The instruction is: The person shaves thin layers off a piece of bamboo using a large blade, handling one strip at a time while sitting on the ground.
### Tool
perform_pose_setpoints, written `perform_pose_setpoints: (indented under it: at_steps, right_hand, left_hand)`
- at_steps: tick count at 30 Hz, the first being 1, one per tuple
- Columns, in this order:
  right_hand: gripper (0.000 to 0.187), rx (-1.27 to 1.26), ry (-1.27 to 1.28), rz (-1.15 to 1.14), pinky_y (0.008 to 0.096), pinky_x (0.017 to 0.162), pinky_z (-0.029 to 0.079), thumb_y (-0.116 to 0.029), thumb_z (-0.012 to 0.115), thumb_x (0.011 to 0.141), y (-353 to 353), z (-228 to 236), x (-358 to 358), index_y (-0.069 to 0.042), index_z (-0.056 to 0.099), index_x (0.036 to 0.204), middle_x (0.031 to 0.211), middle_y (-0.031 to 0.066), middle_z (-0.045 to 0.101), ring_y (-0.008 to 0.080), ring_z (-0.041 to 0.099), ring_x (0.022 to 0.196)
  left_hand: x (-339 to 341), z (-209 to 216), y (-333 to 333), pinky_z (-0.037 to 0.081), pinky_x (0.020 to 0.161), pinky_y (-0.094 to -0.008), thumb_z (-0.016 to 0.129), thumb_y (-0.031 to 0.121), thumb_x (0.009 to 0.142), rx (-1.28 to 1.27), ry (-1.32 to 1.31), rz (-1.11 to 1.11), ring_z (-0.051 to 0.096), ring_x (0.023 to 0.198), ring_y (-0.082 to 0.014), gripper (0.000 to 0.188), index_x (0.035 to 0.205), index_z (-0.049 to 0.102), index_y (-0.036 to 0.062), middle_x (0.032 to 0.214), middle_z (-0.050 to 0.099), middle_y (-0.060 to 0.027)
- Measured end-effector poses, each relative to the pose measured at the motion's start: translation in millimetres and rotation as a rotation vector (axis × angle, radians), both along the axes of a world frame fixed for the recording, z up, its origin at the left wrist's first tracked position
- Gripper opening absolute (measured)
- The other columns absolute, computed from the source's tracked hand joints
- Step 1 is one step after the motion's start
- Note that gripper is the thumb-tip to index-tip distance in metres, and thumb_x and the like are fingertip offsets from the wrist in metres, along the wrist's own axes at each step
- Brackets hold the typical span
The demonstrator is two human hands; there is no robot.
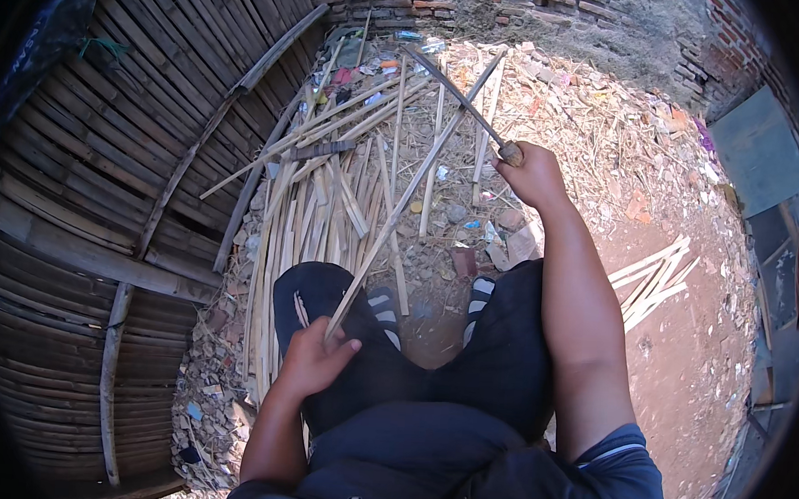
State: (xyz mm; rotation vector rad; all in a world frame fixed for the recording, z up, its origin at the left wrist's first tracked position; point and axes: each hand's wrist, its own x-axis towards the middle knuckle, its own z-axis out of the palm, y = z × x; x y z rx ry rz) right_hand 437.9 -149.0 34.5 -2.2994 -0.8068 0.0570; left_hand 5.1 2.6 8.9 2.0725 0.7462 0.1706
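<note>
My left hand (pixel 314 358) is closed around the near end of a long bamboo strip (pixel 418 180), resting by my left knee. The strip slants away from me, up and to the right. In my right hand (pixel 532 173), held out ahead, is a long-bladed machete (pixel 466 102) with a wooden handle (pixel 511 153). Its dark blade points to the far left and crosses the strip near the strip's far end; whether they touch I cannot tell. Many split bamboo strips (pixel 306 222) lie in a pile beside and beyond my left leg.
A slatted bamboo wall (pixel 98 134) stands along the left, a brick wall (pixel 565 28) at the back. A small bundle of pale strips (pixel 655 279) lies on the dirt to the right. Rubble and shavings (pixel 596 124) cover the ground ahead. A grey panel (pixel 760 151) leans at the far right.
</note>
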Motion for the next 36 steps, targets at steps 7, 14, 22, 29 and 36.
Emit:
perform_pose_setpoints:
  at_steps: [7, 14, 22, 29, 36]
  right_hand:
    - [0.03, -0.137, -0.208, 0.477, 0.0508, 0.08, 0.057, -0.032, 0.081, 0.084, 21.6, 13.3, -62.9, -0.007, 0.076, 0.099, 0.091, 0.0205, 0.074, 0.0419, 0.072, 0.091]
    - [0.03, -0.201, -0.166, 0.623, 0.0503, 0.079, 0.057, -0.032, 0.081, 0.084, 31.4, 12.3, -65.5, -0.007, 0.074, 0.098, 0.09, 0.0199, 0.074, 0.0421, 0.072, 0.088]
    - [0.037, -0.024, -0.007, 0.111, 0.0506, 0.084, 0.057, -0.039, 0.08, 0.089, 8.8, 0.8, -18.7, -0.005, 0.074, 0.104, 0.093, 0.022, 0.074, 0.042, 0.072, 0.093]
    - [0.03, -0.212, -0.282, 0.671, 0.0528, 0.083, 0.057, -0.034, 0.08, 0.085, 29.5, 9.0, -74.7, -0.007, 0.073, 0.096, 0.091, 0.02, 0.073, 0.0426, 0.071, 0.094]
    - [0.033, -0.083, -0.05, 0.27, 0.0523, 0.082, 0.057, -0.037, 0.081, 0.086, 21.1, 4.6, -29.7, -0.007, 0.075, 0.097, 0.091, 0.02, 0.074, 0.0422, 0.072, 0.092]
  left_hand:
    - [-5.4, -7.3, 3.8, 0.043, 0.055, -0.0299, 0.084, 0.022, 0.092, -0.017, 0.001, 0.03, 0.048, 0.059, -0.0086, 0.029, 0.094, 0.061, 0.0035, 0.062, 0.052, -0.0009]
    - [-7.0, -4.3, 2.8, 0.043, 0.056, -0.0308, 0.085, 0.022, 0.091, 0.052, -0.017, 0.01, 0.048, 0.06, -0.0094, 0.031, 0.094, 0.061, 0.003, 0.063, 0.053, -0.0016]
    - [-0.3, 1.2, -0.1, 0.038, 0.055, -0.0269, 0.082, 0.014, 0.093, 0.002, 0.001, -0.003, 0.043, 0.061, -0.0051, 0.026, 0.096, 0.059, 0.0037, 0.065, 0.049, 0.0047]
    - [-5.9, -6.5, 3.4, 0.045, 0.056, -0.0326, 0.084, 0.024, 0.091, -0.013, 0.023, 0.031, 0.051, 0.058, -0.0116, 0.031, 0.095, 0.062, 0.0021, 0.062, 0.054, -0.0032]
    - [-2.3, -0.8, 0.3, 0.038, 0.056, -0.0265, 0.082, 0.013, 0.093, 0.02, 0.005, 0.012, 0.043, 0.061, -0.0049, 0.025, 0.096, 0.059, 0.0035, 0.065, 0.049, 0.0048]
